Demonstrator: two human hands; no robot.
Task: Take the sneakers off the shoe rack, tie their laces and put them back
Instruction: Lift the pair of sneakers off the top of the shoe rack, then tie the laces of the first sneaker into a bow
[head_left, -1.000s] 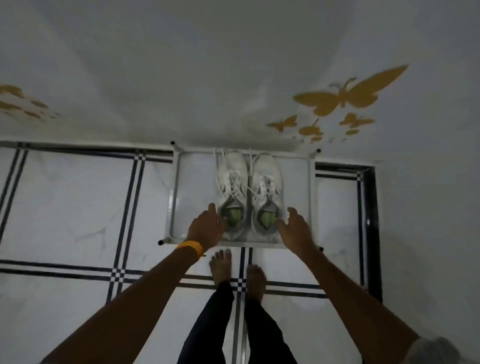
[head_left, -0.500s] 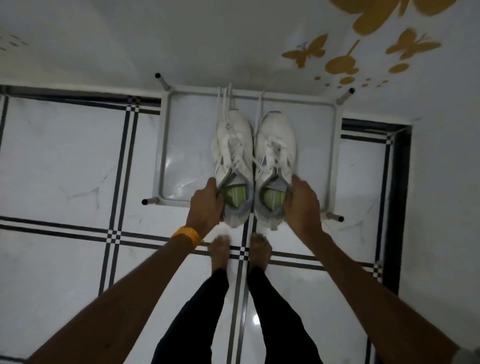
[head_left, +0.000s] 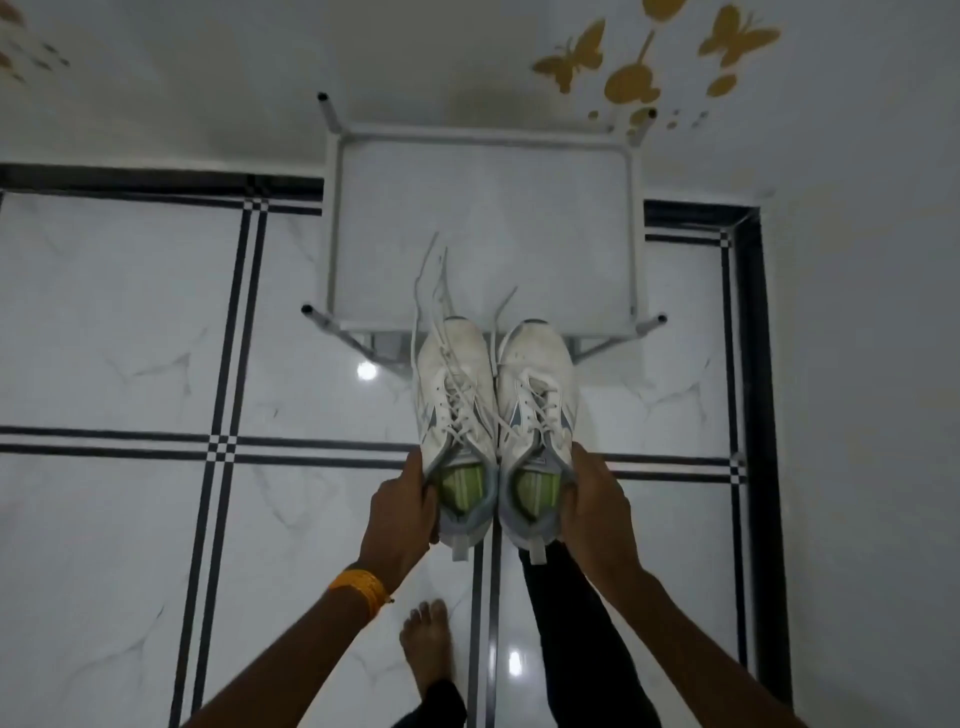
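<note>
Head view looks straight down at a white marble floor (head_left: 119, 322) crossed by black stripes. Both hands hold a pair of white sneakers side by side, toes pointing away from the person. The left hand (head_left: 400, 512) is closed around the heel collar of the left sneaker (head_left: 452, 410), with its thumb on the inner rim beside the green insole. The right hand (head_left: 595, 506) grips the heel collar of the right sneaker (head_left: 537, 405) in the same way. The two shoes touch along their inner sides. Their laces (head_left: 434, 280) are untied; loose ends trail forward from the left shoe over the front edge of the shoe rack (head_left: 636, 249). The rack stands against the wall, its white top shelf bare, and the sneakers are held just in front of it, above the floor. An orange band (head_left: 358, 584) sits on the left wrist. One bare foot (head_left: 426, 647) rests on the floor below the hands, and a dark trouser leg (head_left: 566, 623) shows beside it. Gold butterfly stickers (head_left: 639, 57) decorate the wall behind the rack.
</note>
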